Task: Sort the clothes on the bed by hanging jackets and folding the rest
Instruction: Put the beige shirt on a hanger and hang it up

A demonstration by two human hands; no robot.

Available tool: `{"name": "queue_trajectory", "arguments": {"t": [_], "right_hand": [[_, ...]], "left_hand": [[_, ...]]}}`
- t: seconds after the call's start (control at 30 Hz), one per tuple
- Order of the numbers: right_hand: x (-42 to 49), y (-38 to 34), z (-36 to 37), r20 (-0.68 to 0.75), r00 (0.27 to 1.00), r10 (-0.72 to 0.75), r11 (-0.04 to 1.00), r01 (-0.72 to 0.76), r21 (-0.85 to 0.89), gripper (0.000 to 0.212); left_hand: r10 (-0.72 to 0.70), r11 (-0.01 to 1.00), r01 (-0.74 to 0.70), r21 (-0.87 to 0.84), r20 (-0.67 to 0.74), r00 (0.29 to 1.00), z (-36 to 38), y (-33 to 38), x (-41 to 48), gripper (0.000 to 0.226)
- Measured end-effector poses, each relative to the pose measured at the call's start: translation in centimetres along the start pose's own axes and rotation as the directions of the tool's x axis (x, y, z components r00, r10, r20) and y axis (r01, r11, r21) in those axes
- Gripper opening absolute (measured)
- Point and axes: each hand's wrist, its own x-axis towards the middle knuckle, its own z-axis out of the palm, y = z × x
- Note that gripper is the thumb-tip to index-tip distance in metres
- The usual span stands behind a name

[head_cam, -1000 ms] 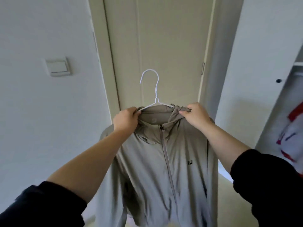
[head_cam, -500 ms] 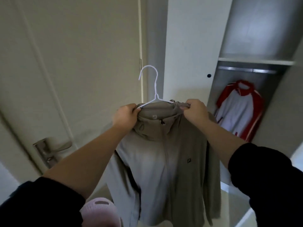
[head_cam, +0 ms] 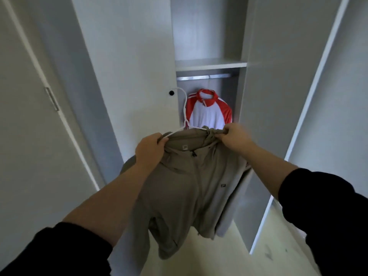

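Note:
A grey-beige zip jacket hangs on a white wire hanger in front of me. My left hand grips the jacket's left shoulder at the hanger's arm. My right hand grips the bunched collar and hood on the right. The hanger's hook points up, below and to the left of the wardrobe's metal rail. A red and white jacket hangs from that rail behind.
The wardrobe is open, with a shelf above the rail. Its white door with a small dark knob stands at the left, and a tall side panel at the right. A room door is at far left.
The view has swung right from the room door to the open wardrobe. Both hands have kept their hold and carried the jacket toward the rail.

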Motion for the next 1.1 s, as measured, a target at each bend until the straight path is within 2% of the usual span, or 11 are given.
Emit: {"name": "queue_trajectory", "arguments": {"t": [0.1, 0.2, 0.43, 0.57, 0.67, 0.73, 0.83, 0.9, 1.0, 1.1], "right_hand": [[1.3, 2.8, -1.4, 0.022, 0.995, 0.100, 0.993, -0.098, -0.071, 0.043], [2.5, 5.6, -2.6, 0.032, 0.983, 0.179, 0.982, -0.177, -0.061, 0.051], [8.9, 10.4, -2.4, 0.003, 0.957, 0.290, 0.956, -0.289, -0.049, 0.048], [13.9, 12.5, -1.4, 0.062, 0.930, 0.363, 0.930, -0.357, -0.083, 0.043], [16.9, 13.7, -0.4, 0.128, 0.917, 0.378, 0.925, -0.369, -0.087, 0.032], [19.0, 14.2, 0.5, 0.190, 0.898, 0.398, 0.917, -0.398, -0.039, 0.027], [21.5, 14.4, 1.9, 0.191, 0.874, 0.446, 0.883, -0.465, 0.063, 0.019], [23.9, 14.3, 3.1, 0.190, 0.857, 0.479, 0.860, -0.501, 0.096, 0.017], [27.1, 13.7, 5.6, 0.208, 0.823, 0.529, 0.819, -0.559, 0.129, 0.025], [30.3, 13.3, 8.2, 0.190, 0.796, 0.575, 0.759, -0.606, 0.239, 0.034]], "left_hand": [[0.041, 0.997, -0.039, -0.063, 0.034, 0.999, 3.9, 0.3, 3.0, 0.033], [0.105, 0.992, -0.096, -0.079, 0.120, 0.987, 8.1, 0.7, 6.5, 0.032], [0.107, 0.988, -0.061, -0.139, 0.354, 0.929, 18.6, 2.4, 15.7, 0.038], [0.147, 0.964, -0.017, -0.267, 0.475, 0.867, 23.8, 4.0, 19.7, 0.023], [0.152, 0.968, -0.025, -0.251, 0.501, 0.852, 25.8, 3.7, 22.9, 0.027], [0.113, 0.979, -0.016, -0.201, 0.485, 0.867, 27.0, 2.6, 25.0, 0.033], [0.039, 0.962, 0.095, -0.256, 0.476, 0.879, 28.7, 1.2, 27.6, 0.034], [0.039, 0.951, 0.128, -0.280, 0.521, 0.853, 29.8, 0.4, 29.9, 0.030], [0.088, 0.970, 0.061, -0.236, 0.572, 0.816, 31.3, -0.9, 32.9, 0.014], [0.128, 0.983, -0.039, -0.178, 0.524, 0.842, 33.2, -2.5, 35.7, 0.027]]}}
